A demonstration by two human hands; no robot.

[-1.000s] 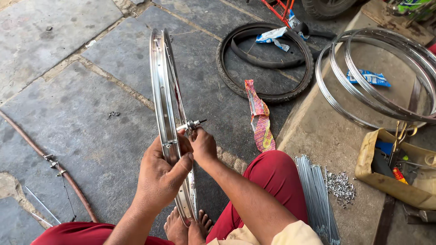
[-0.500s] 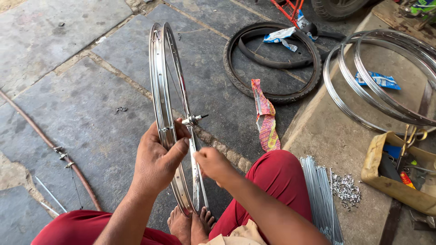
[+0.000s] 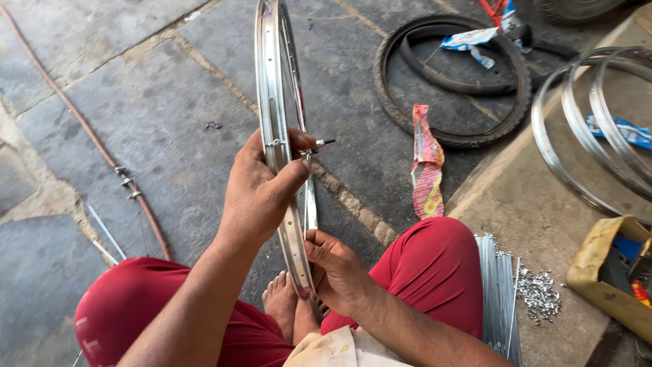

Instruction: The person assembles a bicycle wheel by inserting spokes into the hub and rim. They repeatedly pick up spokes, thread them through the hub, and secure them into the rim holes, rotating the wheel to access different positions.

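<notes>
- The person sat on the stone floor in red trousers, knees spread, bare feet together between them.
- A bare steel rim stood upright on edge in front of them, its lower arc down by the feet and its top running out of view.
- The left hand was closed around the rim about halfway up, thumb on the near side, fingers wrapped behind.
- Just above that thumb a small hub with a dark axle tip stuck out to the right inside the rim.
- The right hand sat lower, beside the rim's bottom arc, fingertips pinched on a thin spoke that ran up towards the hub.
- A bundle of loose spokes lay on the raised concrete step by the right knee, with a scatter of small nipples next to it.
- Further off lay a black tyre, a bright wrapper near it, more rims stacked on the step, and a yellow tray at the right edge.
- A brown cable snaked across the floor on the left.
</notes>
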